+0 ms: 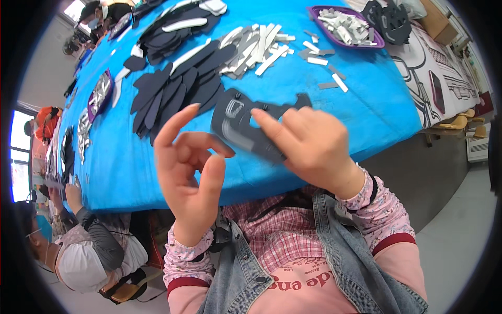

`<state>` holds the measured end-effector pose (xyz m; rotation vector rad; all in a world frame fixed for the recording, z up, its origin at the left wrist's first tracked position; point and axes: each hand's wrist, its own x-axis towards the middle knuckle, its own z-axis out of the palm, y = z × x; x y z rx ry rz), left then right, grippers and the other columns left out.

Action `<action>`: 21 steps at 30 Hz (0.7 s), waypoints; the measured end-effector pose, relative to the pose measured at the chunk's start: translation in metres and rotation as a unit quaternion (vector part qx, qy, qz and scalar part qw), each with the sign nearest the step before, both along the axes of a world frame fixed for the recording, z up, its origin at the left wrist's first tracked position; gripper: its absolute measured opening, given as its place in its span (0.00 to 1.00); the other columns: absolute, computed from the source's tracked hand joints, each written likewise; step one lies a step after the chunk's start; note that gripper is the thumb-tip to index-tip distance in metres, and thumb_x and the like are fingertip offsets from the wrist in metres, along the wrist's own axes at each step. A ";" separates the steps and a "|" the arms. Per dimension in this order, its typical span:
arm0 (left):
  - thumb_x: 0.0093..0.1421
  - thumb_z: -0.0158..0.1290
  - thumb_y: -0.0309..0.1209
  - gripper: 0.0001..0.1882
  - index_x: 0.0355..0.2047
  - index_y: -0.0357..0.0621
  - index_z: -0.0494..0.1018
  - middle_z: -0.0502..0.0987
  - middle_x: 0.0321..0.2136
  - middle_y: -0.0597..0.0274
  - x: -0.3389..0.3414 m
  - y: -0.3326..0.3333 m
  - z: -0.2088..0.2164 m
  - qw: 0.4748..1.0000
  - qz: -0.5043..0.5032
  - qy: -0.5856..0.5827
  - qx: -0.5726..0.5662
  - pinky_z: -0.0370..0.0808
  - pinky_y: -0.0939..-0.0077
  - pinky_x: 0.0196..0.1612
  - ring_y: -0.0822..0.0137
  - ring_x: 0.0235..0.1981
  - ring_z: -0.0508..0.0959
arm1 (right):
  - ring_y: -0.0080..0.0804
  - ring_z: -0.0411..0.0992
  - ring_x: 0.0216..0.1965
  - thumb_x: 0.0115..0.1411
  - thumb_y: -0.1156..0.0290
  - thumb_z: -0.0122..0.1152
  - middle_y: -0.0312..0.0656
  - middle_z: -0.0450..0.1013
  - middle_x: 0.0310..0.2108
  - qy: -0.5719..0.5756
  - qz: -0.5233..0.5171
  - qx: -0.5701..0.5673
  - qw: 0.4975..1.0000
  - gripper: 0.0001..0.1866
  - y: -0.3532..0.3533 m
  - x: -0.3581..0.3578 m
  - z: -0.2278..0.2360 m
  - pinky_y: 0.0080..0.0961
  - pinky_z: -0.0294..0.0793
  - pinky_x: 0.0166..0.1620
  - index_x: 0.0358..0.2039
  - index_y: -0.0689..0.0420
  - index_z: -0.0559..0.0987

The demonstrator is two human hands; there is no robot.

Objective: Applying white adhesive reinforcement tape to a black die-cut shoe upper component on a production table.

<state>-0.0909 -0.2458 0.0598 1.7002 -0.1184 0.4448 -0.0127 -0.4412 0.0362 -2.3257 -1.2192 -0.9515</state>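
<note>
In my right hand point(316, 144) is a dark grey moulded plastic piece point(241, 124), curved and notched along its far edge, held over the near side of the table. The index finger lies across its face, and the other fingers are curled against it. My left hand point(189, 167) is raised beside the piece's left end, thumb and fingers apart with nothing visible between them. Beyond my hands lies a fanned pile of dark, leaf-shaped pads point(180, 89). Right of it, white and grey strips point(256, 49) are heaped, with several more scattered nearby.
A blue cloth point(366, 104) covers the table. At the far right stands a purple tray point(380, 45) of strips beside black moulded parts point(392, 23). A phone point(436, 91) lies on a patterned cover. Another purple tray point(108, 94) is at left, near a seated co-worker point(89, 256).
</note>
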 end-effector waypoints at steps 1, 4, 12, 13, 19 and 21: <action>0.62 0.53 0.30 0.27 0.59 0.36 0.59 0.72 0.32 0.65 0.000 0.000 0.003 0.998 0.001 -0.062 0.005 0.64 0.88 0.30 0.81 0.29 0.69 | 0.34 0.65 0.20 0.47 0.74 0.66 0.37 0.62 0.19 0.049 0.014 0.085 0.995 0.23 -0.003 0.001 0.005 0.30 0.64 0.23 0.47 0.56 0.80; 0.64 0.50 0.35 0.28 0.61 0.36 0.58 0.70 0.43 0.59 0.009 -0.003 0.000 0.989 0.043 -0.143 0.016 0.66 0.81 0.40 0.75 0.40 0.70 | 0.18 0.70 0.27 0.63 0.68 0.59 0.40 0.76 0.36 0.317 0.070 0.396 0.859 0.14 -0.011 0.001 0.013 0.18 0.69 0.29 0.45 0.62 0.79; 0.65 0.52 0.30 0.22 0.58 0.39 0.64 0.73 0.47 0.60 0.012 -0.018 -0.030 0.990 -0.065 0.078 -0.094 0.68 0.78 0.50 0.71 0.49 0.72 | 0.10 0.69 0.30 0.67 0.55 0.54 0.39 0.77 0.44 0.471 0.165 0.632 0.593 0.20 0.000 -0.002 -0.005 0.13 0.70 0.32 0.48 0.59 0.78; 0.64 0.53 0.29 0.20 0.56 0.38 0.67 0.74 0.43 0.62 0.011 -0.017 -0.030 0.989 -0.075 0.099 -0.077 0.69 0.81 0.48 0.74 0.45 0.73 | 0.10 0.69 0.30 0.67 0.55 0.54 0.39 0.77 0.43 0.473 0.157 0.635 0.590 0.21 -0.002 -0.002 -0.006 0.13 0.70 0.32 0.48 0.59 0.78; 0.61 0.57 0.25 0.14 0.47 0.36 0.74 0.75 0.33 0.68 0.013 -0.012 -0.027 0.992 -0.065 0.088 -0.055 0.72 0.87 0.37 0.80 0.34 0.74 | 0.11 0.69 0.27 0.67 0.57 0.54 0.35 0.77 0.34 0.497 0.129 0.609 0.604 0.19 -0.011 0.000 -0.005 0.14 0.69 0.31 0.45 0.62 0.79; 0.61 0.57 0.25 0.13 0.46 0.36 0.74 0.76 0.33 0.68 0.014 -0.013 -0.027 0.993 -0.062 0.091 -0.050 0.72 0.87 0.37 0.81 0.33 0.74 | 0.12 0.70 0.28 0.67 0.58 0.54 0.34 0.77 0.33 0.495 0.112 0.596 0.622 0.19 -0.012 0.002 -0.008 0.14 0.70 0.32 0.45 0.63 0.79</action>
